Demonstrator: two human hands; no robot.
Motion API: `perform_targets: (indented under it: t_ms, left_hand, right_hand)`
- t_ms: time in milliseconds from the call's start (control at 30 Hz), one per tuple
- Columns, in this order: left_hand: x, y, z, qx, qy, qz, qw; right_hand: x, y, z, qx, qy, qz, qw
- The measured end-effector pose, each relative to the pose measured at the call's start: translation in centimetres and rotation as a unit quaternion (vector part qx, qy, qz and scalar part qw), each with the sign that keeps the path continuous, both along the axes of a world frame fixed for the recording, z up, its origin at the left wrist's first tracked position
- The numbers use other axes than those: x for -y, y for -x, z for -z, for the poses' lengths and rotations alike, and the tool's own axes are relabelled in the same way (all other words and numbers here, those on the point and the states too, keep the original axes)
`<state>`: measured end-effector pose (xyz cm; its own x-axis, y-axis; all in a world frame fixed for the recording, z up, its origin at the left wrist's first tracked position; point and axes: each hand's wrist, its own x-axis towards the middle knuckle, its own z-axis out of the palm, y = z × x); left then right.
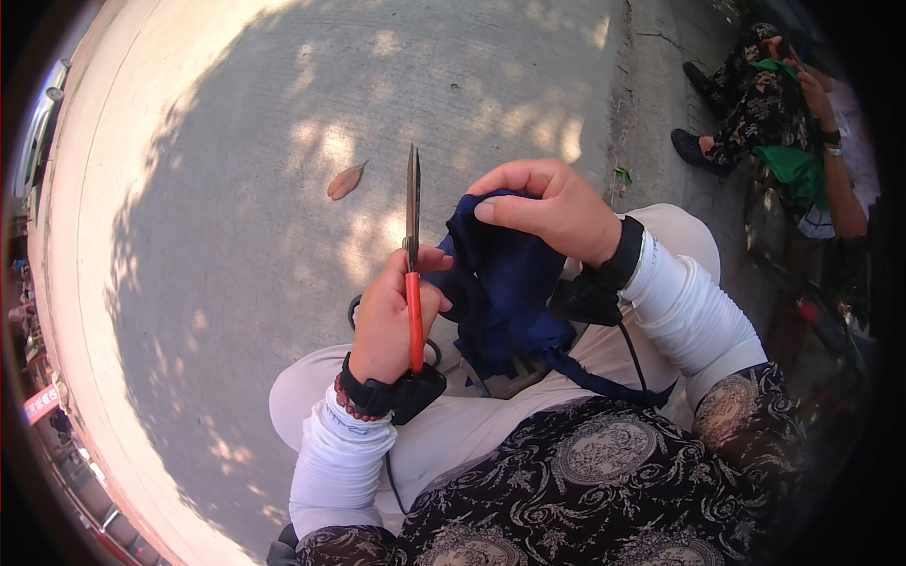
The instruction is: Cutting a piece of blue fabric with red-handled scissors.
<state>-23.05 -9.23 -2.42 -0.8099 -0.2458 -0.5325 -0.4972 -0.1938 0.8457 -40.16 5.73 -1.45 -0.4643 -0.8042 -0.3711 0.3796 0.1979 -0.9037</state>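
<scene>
My left hand [382, 316] holds a pair of scissors [412, 212] with long dark blades and orange-red handles. The blades point away from me and look closed. The thumb and fingertips of this hand come up against the left edge of a navy blue cloth [519, 278]; whether they grip it too, I cannot tell. My right hand [557, 208] pinches the cloth's top edge between thumb and fingers. Below the hands the fabric hangs in folds over my lap, and a narrow navy strip [604, 385] trails from it to the right.
Black wrist devices with cords sit on both my wrists. A dry brown leaf [346, 180] lies on the concrete ground [283, 236] ahead. At the upper right, another person [774, 104] sits with green cloth [793, 173] in the lap. A dark object stands near the right edge.
</scene>
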Motion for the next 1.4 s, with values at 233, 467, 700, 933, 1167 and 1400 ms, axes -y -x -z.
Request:
perform_targets:
  t_ms: [233, 467, 700, 933, 1167, 1400]
  left_hand:
    - [0.5, -0.7, 0.2, 0.027, 0.018, 0.057, 0.998]
    - [0.3, -0.7, 0.6, 0.005, 0.078, 0.074, 0.994]
    - [0.3, -0.4, 0.3, 0.041, 0.083, 0.117, 0.989]
    - [-0.2, -0.7, 0.6, 0.029, 0.076, 0.104, 0.991]
    - [-0.2, -0.7, 0.5, 0.036, 0.088, 0.117, 0.989]
    - [-0.5, -0.7, 0.5, 0.032, 0.076, 0.11, 0.991]
  right_hand:
    - [-0.1, 0.7, -0.4, 0.036, 0.019, 0.034, 0.999]
    - [0.0, 1.1, -0.5, 0.049, 0.022, 0.069, 0.996]
    - [-0.4, 1.3, -0.2, 0.015, 0.026, 0.065, 0.997]
    - [-0.7, 1.0, -0.1, 0.003, 0.032, 0.068, 0.997]
    - [-0.7, 1.0, -0.1, -0.025, 0.026, 0.057, 0.998]
    - [-0.9, 1.0, 0.1, -0.059, 0.027, 0.038, 0.997]
